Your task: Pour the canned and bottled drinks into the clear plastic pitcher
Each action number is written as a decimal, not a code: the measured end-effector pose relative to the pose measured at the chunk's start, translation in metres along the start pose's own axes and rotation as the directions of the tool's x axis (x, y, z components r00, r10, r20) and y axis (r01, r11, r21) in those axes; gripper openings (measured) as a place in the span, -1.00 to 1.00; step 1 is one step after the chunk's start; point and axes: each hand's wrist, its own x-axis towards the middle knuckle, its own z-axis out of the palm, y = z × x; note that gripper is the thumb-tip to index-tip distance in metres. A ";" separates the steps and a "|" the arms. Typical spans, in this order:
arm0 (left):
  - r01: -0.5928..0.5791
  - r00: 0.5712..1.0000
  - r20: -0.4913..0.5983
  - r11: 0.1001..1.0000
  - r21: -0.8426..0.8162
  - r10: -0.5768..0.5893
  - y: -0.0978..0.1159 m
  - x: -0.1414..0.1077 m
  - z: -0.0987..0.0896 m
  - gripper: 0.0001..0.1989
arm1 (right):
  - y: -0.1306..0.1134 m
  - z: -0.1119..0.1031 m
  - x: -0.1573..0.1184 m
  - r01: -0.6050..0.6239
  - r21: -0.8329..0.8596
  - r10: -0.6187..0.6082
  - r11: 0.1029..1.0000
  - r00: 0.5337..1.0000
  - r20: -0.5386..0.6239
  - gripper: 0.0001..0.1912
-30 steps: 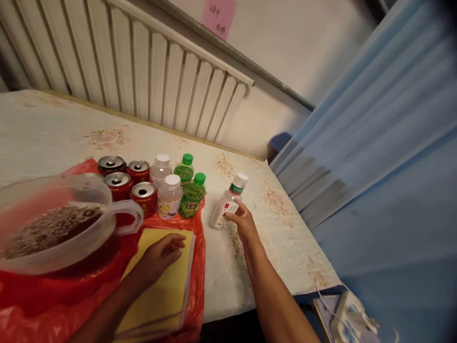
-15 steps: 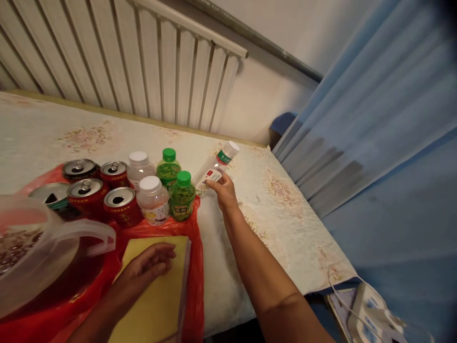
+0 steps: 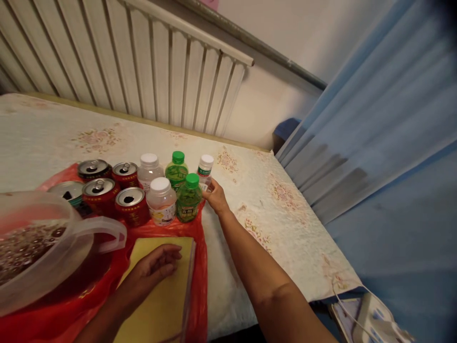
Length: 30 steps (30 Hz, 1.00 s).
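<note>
My right hand [image 3: 215, 196] is closed around a clear plastic bottle [image 3: 204, 172] with a white cap and a green band. The bottle stands nearly upright at the right end of the group, partly hidden behind a green-capped bottle [image 3: 189, 200]. Another green-capped bottle [image 3: 176, 171] stands just to its left. Over the yellow notebook [image 3: 157, 305], my left hand [image 3: 160, 264] hangs with loosely bent fingers and nothing in it. Whether it touches the cover I cannot tell.
Two white-capped jars [image 3: 161, 207] and several opened drink cans [image 3: 132, 207] stand on red plastic [image 3: 202, 286]. A translucent handled jug [image 3: 85, 243] with dark contents is at left. Behind the flowered bed cover [image 3: 278, 238] is a radiator [image 3: 160, 66]; a blue curtain [image 3: 392, 190] hangs right.
My right hand has brought the white-capped bottle left, from tilted to nearly upright beside the green-capped bottles. My left hand stays over the notebook. The view has shifted slightly.
</note>
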 end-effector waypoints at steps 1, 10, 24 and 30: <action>-0.007 1.000 0.007 1.000 0.000 0.007 -0.001 0.000 0.000 -0.53 | 0.002 0.001 0.000 0.002 -0.006 -0.002 1.000 1.000 0.008 -0.41; -0.020 0.999 0.044 1.000 -0.006 0.020 -0.005 0.001 0.001 -0.52 | 0.011 0.002 -0.008 -0.052 -0.048 0.056 0.997 0.996 0.075 -0.50; -0.067 0.997 0.038 0.996 -0.066 0.070 -0.009 0.001 0.003 -0.59 | 0.008 0.007 -0.013 -0.042 -0.082 0.050 0.996 0.994 0.098 -0.49; -0.070 0.997 0.034 0.993 -0.091 0.074 -0.013 0.002 0.004 -0.60 | 0.006 0.007 -0.016 -0.059 -0.144 0.072 0.988 0.994 0.086 -0.53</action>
